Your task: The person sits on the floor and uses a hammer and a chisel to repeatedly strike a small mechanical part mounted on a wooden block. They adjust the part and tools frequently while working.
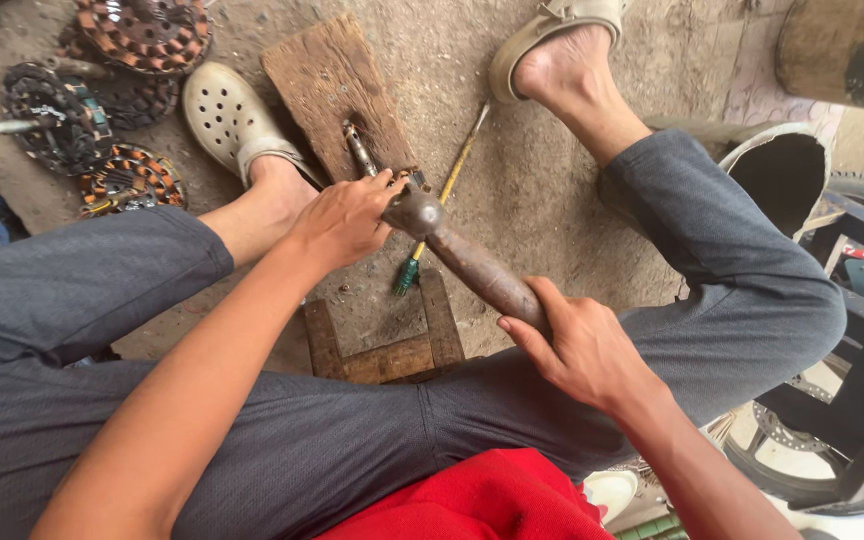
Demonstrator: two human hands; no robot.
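My right hand [577,345] grips the wooden handle of a hammer [472,262], whose rounded metal head rests over the near end of a worn wooden block [324,80] on the ground. My left hand [344,218] sits at the block's near end, its fingers pinching a small metal part beside a thin metal rod [358,148] that lies on the block. What the fingers hold is mostly hidden by the hammer head. A screwdriver [439,200] with a yellow shaft and green tip lies on the ground under the hammer.
I sit low with both knees spread, feet in pale sandals [227,115] on a dusty concrete floor. Several copper-wound motor stators [142,30] lie at the upper left. A small wooden stool frame [384,350] sits between my legs. A wheel and dark frame [852,400] stand at right.
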